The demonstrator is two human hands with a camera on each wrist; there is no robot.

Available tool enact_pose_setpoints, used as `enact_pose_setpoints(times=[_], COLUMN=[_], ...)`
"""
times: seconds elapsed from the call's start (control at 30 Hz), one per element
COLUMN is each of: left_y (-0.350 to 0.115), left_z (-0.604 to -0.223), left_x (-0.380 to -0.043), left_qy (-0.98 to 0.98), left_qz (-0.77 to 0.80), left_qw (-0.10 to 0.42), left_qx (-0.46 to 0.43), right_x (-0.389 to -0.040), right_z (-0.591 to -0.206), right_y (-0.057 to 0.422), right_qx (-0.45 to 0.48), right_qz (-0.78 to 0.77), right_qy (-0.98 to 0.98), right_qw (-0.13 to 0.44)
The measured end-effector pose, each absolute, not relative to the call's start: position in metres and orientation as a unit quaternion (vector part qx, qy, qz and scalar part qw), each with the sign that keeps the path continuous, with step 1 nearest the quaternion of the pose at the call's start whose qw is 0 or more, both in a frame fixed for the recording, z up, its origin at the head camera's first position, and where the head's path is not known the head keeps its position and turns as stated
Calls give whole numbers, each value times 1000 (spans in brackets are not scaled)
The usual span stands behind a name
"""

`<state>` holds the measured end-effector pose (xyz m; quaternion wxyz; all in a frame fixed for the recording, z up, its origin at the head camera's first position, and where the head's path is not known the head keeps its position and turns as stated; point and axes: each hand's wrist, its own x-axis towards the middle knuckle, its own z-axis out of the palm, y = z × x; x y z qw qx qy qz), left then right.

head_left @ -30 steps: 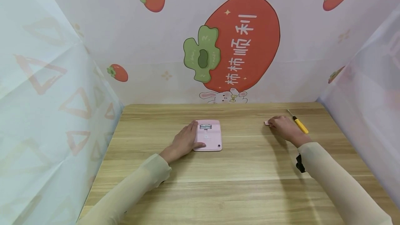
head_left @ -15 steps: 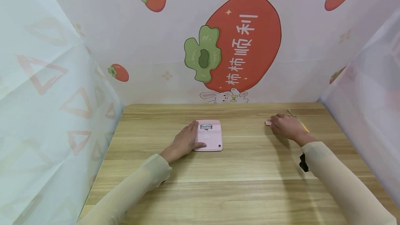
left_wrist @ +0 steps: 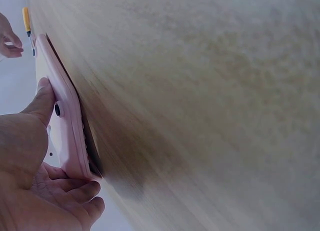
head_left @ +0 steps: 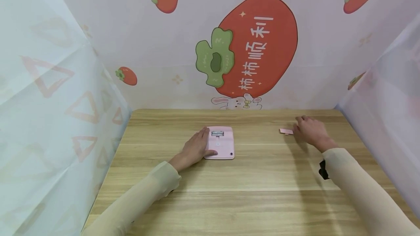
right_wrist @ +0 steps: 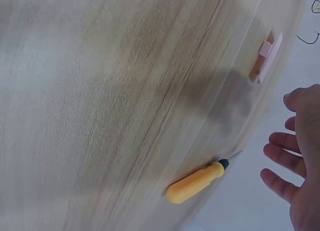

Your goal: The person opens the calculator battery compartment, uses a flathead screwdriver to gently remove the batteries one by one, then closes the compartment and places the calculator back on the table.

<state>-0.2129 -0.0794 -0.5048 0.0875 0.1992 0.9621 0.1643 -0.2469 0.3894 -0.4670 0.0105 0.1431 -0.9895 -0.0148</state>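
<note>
A pink calculator (head_left: 224, 152) lies back side up on the table, its battery compartment (head_left: 217, 133) uncovered with batteries inside. My left hand (head_left: 194, 146) holds it by the left side, thumb across the back and fingers curled at the edge, as the left wrist view shows. To the right, a small pink battery cover (head_left: 286, 131) with a tab rests on the table. Just beside it my right hand (head_left: 311, 132) hovers with fingers loosely spread and nothing in them. Below that hand in the right wrist view lies a yellow-handled screwdriver (right_wrist: 196, 182), hidden by the hand in the head view.
The wood-grain table (head_left: 229, 207) ends at a back wall (head_left: 157, 94) printed with persimmons. White patterned sheets enclose the left side (head_left: 59, 126) and the right side (head_left: 390, 112).
My right hand has let go of the battery cover and moved right, over the screwdriver, leaving the cover on the table. The left hand and calculator have stayed put.
</note>
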Motion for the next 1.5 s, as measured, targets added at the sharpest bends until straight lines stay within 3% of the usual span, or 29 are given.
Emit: enact_pose_setpoints(times=[0.57,1.0,1.5], left_y=[-79,-80,-80], left_z=[-504,-506,-505], left_x=[-212,-212,-214], left_qy=[963,961,962], left_qz=[162,168,156], left_qw=[83,81,69], left_qx=[201,203,212], right_x=[-247,-246,-243], right_z=[-470,-482,-489], right_y=[422,435,445], right_qx=[70,54,34], right_qz=[8,38,39], right_qy=[-998,-998,-998], right_qw=[-7,15,-22])
